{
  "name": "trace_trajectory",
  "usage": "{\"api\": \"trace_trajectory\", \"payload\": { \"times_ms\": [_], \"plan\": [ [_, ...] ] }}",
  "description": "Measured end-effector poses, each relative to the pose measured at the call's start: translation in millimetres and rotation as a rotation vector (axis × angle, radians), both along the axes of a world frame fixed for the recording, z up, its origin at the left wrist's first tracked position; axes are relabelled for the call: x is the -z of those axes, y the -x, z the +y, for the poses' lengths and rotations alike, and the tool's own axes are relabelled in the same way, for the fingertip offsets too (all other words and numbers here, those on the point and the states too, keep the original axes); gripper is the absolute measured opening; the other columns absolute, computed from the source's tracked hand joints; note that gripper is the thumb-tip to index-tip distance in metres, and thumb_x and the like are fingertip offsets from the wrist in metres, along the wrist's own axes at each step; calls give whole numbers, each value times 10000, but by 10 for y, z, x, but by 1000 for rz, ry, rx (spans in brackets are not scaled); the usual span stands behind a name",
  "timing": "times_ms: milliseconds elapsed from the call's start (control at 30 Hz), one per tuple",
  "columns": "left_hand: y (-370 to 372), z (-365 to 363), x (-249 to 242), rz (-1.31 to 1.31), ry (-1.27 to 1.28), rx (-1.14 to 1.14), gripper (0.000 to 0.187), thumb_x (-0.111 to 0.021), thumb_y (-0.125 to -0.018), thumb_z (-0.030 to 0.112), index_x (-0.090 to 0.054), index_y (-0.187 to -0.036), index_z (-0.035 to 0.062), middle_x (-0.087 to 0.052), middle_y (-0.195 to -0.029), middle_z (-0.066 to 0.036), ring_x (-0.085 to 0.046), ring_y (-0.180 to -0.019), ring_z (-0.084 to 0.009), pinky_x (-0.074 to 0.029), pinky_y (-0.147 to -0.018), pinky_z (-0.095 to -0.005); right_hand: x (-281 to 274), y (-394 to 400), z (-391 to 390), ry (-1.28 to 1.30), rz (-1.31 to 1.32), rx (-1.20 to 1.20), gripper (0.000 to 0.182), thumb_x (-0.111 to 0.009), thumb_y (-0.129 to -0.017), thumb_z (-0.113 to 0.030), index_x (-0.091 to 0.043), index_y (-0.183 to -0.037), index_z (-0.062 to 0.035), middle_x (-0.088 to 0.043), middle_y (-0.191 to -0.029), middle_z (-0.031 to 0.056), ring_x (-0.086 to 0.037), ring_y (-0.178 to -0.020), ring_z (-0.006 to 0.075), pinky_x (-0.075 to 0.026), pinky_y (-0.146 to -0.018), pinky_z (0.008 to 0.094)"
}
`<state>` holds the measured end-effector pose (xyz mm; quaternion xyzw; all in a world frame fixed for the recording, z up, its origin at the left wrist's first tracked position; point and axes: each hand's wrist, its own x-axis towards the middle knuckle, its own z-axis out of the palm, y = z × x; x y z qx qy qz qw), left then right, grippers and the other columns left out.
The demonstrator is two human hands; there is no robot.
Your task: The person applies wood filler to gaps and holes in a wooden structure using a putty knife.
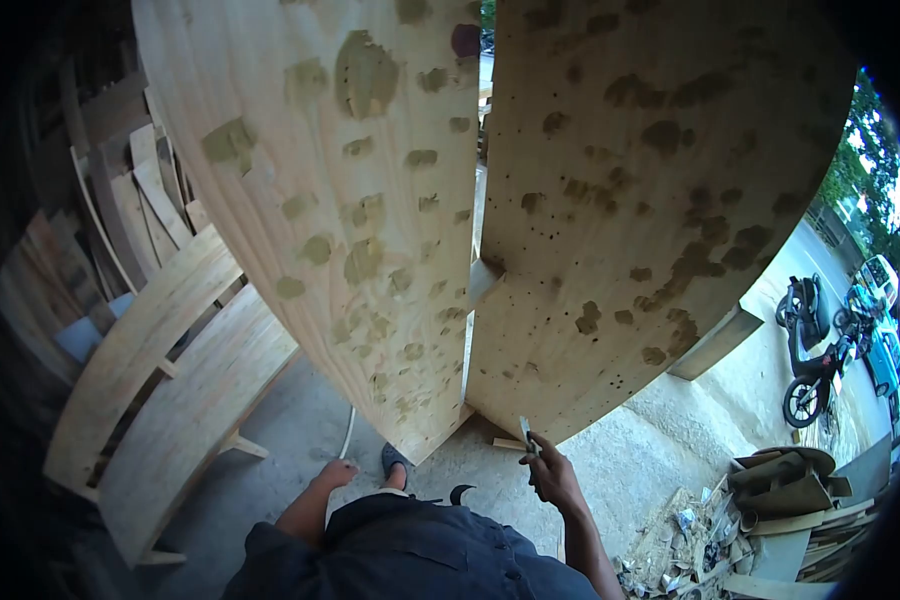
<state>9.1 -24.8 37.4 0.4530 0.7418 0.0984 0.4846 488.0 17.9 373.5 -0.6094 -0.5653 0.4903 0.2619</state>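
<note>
Overhead, putty-spotted plywood panel [660, 200]; right hand [552, 478] grips scraper [526, 434].

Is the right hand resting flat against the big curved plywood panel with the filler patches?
No, the right hand pinches a small thin blade-like tool just below the lower edge of the curved putty-patched plywood panel, palm off the wood.

You wear a dark navy, short-sleeved cloth shirt [410, 550], creased in soft folds across the front. Both your forearms are bare below the sleeves, as are your left hand [335, 472] and right hand [553, 478]. A dark sandal [395, 462] shows on one foot.
</note>
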Motion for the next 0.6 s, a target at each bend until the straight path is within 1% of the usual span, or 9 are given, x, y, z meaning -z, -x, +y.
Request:
{"api": "trace_trajectory", "payload": {
  "times_ms": [33, 67, 100, 167, 200, 333, 400, 533, 600],
  "plan": [
    [-12, 14, 50, 0, 5, -14, 408, -638, -887, 408, -729, -950, 15, -718, -772, -130, -699, -719, -245, -538, -722, -402, -96, 10, -23, 36, 155, 7, 445, -537, -1019, -195, -494, -1452, -104, -683, -944, 36, -553, -620, 101, -480, -560, 275],
    [-15, 40, 92, -30, -31, -11, 407, -642, -886, 404, -730, -960, 14, -720, -779, -136, -704, -730, -250, -541, -733, -402, -160, 30, -30, 22, 273, -15, 413, -477, -1053, -186, -485, -1448, -65, -630, -932, 4, -469, -600, 81, -415, -522, 238],
    [-19, 27, 78, -58, -68, -6, 406, -645, -885, 401, -731, -970, 13, -722, -787, -142, -708, -742, -256, -543, -743, -402, -192, 55, 0, 25, 276, -23, 413, -477, -1053, -186, -485, -1448, -65, -630, -932, 4, -469, -600, 81, -415, -522, 238],
    [12, -88, 27, -51, -78, -12, 406, -642, -888, 405, -732, -973, 19, -724, -789, -131, -702, -725, -246, -545, -723, -395, -277, 128, 99, 56, 492, 76, 428, -489, -1019, -157, -492, -1431, -41, -603, -990, 56, -527, -603, 113, -421, -503, 258],
    [41, -148, -20, -50, -90, -11, 406, -640, -891, 410, -732, -976, 24, -726, -791, -120, -695, -707, -236, -547, -702, -388, -438, 213, 172, 33, 508, 70, 421, -494, -1016, -177, -506, -1411, -31, -571, -979, 70, -551, -613, 127, -428, -507, 263],
    [290, -513, -163, -94, 8, -130, 410, -630, -900, 426, -732, -981, 37, -724, -792, -84, -676, -670, -208, -541, -633, -365, -817, 521, 673, -45, 611, 120, 424, -519, -1005, -188, -519, -1399, -30, -577, -949, 73, -578, -634, 145, -461, -531, 286],
    [473, -701, -182, 18, 116, -199, 422, -627, -907, 436, -727, -967, 30, -719, -801, -61, -659, -647, -190, -521, -574, -351, -1024, 743, 925, -189, 718, 94, 394, -546, -1005, -198, -552, -1360, -27, -570, -878, 45, -572, -665, 119, -474, -570, 274],
    [735, -1057, -152, 24, 243, -331, 433, -618, -912, 428, -694, -1068, 31, -731, -928, -92, -676, -696, -213, -516, -573, -369, -1117, 1113, 1533, -349, 699, 69, 402, -566, -981, -184, -568, -1348, -20, -599, -865, 54, -594, -704, 124, -505, -612, 276],
    [755, -1171, -152, 10, 297, -386, 429, -618, -917, 418, -675, -1116, 43, -729, -991, -104, -686, -743, -224, -521, -594, -382, -1093, 1288, 1812, -374, 667, 70, 429, -571, -960, -156, -572, -1370, -31, -632, -931, 75, -620, -687, 143, -518, -621, 288]
  ]
}}
